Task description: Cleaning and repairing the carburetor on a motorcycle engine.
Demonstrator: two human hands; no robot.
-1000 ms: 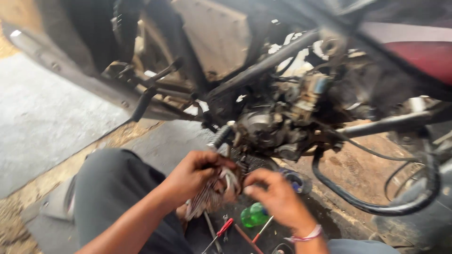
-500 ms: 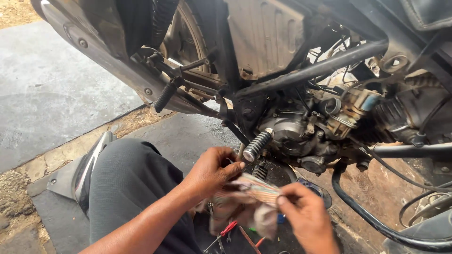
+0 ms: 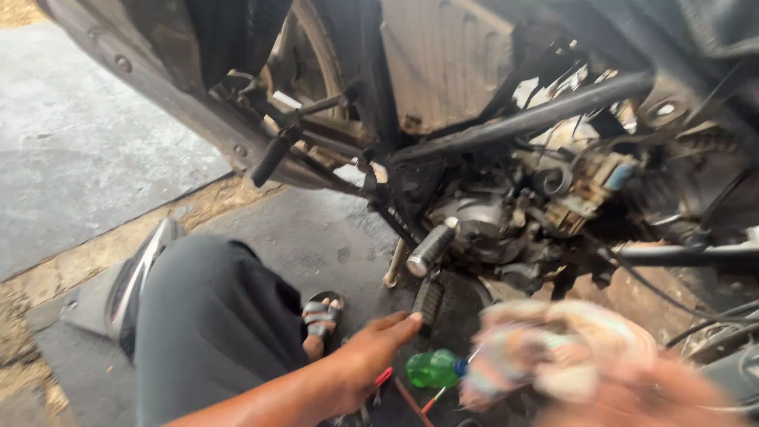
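Note:
My left hand (image 3: pixel 370 354) is low in the middle, palm down, fingers stretched out and apart, holding nothing. Its fingertips reach toward the black pedal (image 3: pixel 428 301) below the ribbed foot peg (image 3: pixel 431 248) of the motorcycle engine (image 3: pixel 486 224). At the lower right my right hand (image 3: pixel 632 399) is badly blurred; it seems to grip a pale, pink-and-striped cloth (image 3: pixel 545 348). A small green bottle (image 3: pixel 431 368) lies on the ground between the hands, beside red-handled screwdrivers (image 3: pixel 383 378).
My knee in grey trousers (image 3: pixel 209 316) and a sandalled foot (image 3: pixel 320 316) fill the lower left. A rubber-tipped lever (image 3: pixel 271 160) sticks out of the frame at upper left. Black cables and a tube (image 3: pixel 688 255) run along the right. Concrete floor (image 3: pixel 71 158) lies at left.
The view moved closer to the engine. My left hand let go of the cloth and spread open toward the pedal. My right hand swung the cloth to the right, now blurred.

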